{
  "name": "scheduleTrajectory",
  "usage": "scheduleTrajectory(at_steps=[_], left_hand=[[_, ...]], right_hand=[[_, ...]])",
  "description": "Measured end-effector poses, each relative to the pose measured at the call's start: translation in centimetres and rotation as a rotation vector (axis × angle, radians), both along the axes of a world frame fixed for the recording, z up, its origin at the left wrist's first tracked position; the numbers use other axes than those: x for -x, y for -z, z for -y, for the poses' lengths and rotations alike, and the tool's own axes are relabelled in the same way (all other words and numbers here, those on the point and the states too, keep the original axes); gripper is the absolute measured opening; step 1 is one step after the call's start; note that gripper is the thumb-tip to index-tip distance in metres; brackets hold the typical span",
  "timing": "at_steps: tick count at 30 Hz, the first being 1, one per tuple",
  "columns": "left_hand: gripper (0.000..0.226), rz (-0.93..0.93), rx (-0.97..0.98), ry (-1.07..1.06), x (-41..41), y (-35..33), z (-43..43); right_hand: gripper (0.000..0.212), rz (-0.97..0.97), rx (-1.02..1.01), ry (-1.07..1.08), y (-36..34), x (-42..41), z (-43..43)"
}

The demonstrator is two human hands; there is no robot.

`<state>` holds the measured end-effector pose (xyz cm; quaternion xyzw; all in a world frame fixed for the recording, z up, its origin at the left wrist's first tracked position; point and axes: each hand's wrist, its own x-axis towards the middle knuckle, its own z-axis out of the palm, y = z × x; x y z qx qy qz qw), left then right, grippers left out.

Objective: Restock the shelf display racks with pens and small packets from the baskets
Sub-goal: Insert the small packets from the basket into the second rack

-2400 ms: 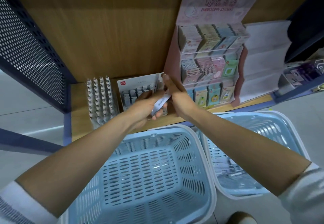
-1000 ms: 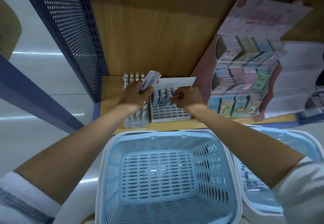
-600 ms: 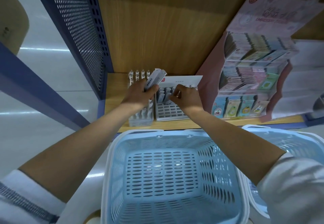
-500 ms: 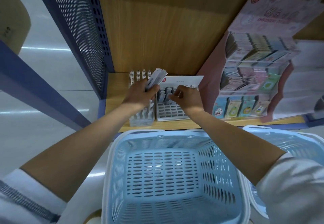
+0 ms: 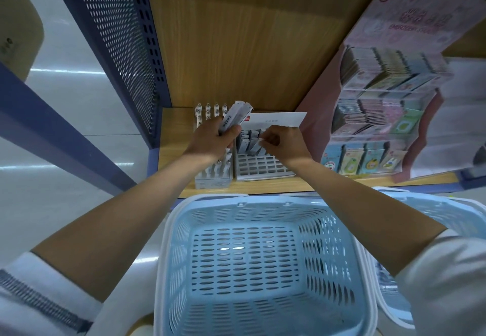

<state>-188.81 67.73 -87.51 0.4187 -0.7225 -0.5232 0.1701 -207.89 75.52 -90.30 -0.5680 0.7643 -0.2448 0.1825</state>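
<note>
My left hand (image 5: 213, 139) grips a bundle of slim white packets (image 5: 234, 116), their ends sticking up past my fingers. My right hand (image 5: 285, 142) pinches one small white packet (image 5: 256, 145) over the back rows of the white grid rack (image 5: 260, 167) on the wooden shelf. Several packets stand in the rack's back slots; the front slots show bare. A rack of white pens (image 5: 214, 170) stands to the left, partly hidden by my left hand. The near blue basket (image 5: 260, 264) below my arms shows nothing inside.
A pink tiered sticker display (image 5: 381, 114) stands at the right of the shelf. A second blue basket (image 5: 431, 212) sits to the right, mostly hidden by my right arm. A blue perforated side panel (image 5: 123, 46) bounds the shelf on the left.
My head has come closer and turned left. Both hands moved from in front of the rack to over it; the right hand now lowers a packet into the back slots.
</note>
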Motion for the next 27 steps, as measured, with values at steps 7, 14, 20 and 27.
scheduleTrajectory(at_steps=[7, 14, 20, 27], left_hand=[[0.018, 0.002, 0.018, 0.017, -0.1, 0.1, 0.2], [0.021, -0.016, -0.006, 0.019, -0.2, 0.4, 0.3], [0.022, 0.009, 0.027, 0.036, -0.2, 0.4, 0.4], [0.024, 0.055, 0.068, 0.043, -0.3, 0.3, 0.4]], right_hand=[[0.011, -0.166, -0.024, -0.120, -0.1, -0.2, 0.6], [0.009, -0.202, -0.028, -0.193, -0.4, 0.3, 0.5], [0.009, -0.226, -0.087, -0.207, -0.2, 0.1, 0.4], [0.012, -0.279, -0.108, -0.184, 1.1, -0.2, 0.7]])
